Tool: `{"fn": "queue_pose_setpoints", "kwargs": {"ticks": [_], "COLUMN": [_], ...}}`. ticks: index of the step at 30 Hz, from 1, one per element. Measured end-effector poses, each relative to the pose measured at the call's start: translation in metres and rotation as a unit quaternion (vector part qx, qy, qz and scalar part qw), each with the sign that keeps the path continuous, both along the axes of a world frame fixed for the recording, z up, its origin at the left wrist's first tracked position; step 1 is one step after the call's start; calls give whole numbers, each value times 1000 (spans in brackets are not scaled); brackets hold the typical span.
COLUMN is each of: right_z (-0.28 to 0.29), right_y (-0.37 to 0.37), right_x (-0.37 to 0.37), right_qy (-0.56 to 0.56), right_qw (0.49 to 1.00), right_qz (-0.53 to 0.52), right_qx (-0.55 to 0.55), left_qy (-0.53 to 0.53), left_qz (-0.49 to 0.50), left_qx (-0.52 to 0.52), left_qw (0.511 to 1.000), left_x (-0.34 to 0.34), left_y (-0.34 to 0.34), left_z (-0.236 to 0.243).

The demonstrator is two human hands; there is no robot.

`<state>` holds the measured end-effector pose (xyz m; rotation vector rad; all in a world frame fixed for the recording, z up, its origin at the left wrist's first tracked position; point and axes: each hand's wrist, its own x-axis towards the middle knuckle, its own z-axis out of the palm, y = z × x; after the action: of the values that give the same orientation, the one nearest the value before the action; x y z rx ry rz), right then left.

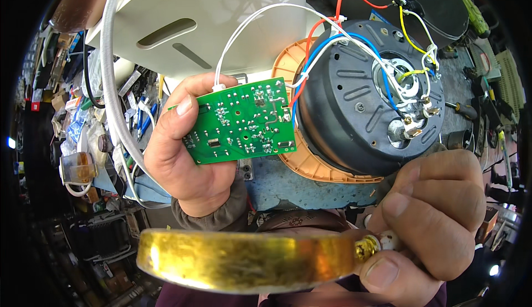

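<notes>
My left hand [185, 146] grips a green circuit board [238, 121] by its left end, thumb on the face that carries small soldered parts. White wires [266, 9] plug into its top edge and arc over to a round black appliance body [360, 107], which lies tilted with its underside showing. Red, blue and yellow wires also run to terminals there. Close to the camera, my right hand [432, 224] is closed round the handle end of a magnifying glass [249, 260], its brass rim seen almost edge-on. The lens itself hardly shows.
An orange plastic ring [291, 66] sits round the black body on the blue worktop [288, 182]. Behind stands a cream housing [221, 19] with slots. A thick grey cable [113, 96] hangs at left before piled tools and parts. A screwdriver [463, 109] lies at right.
</notes>
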<state>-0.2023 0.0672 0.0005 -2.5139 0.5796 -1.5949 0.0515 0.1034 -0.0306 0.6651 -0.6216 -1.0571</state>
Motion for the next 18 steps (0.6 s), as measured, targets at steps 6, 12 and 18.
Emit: {"fn": "queue_pose_setpoints", "kwargs": {"ticks": [6,12,18], "right_z": [1,9,34], "right_y": [-44,-58,-75], "right_x": [-8,-11,-22], "right_qy": [22,73,168], "right_qw": [964,944,910], "right_qz": [157,227,321], "right_qx": [-214,-228,-204], "left_qy": [-1,-10,-7], "left_qz": [26,34,26], "left_qx": [12,11,2], "left_qw": [1000,999,1000], "left_x": [-5,-3,-4], "left_y": [-1,-1,-2], "left_z": [0,-3,-3]}}
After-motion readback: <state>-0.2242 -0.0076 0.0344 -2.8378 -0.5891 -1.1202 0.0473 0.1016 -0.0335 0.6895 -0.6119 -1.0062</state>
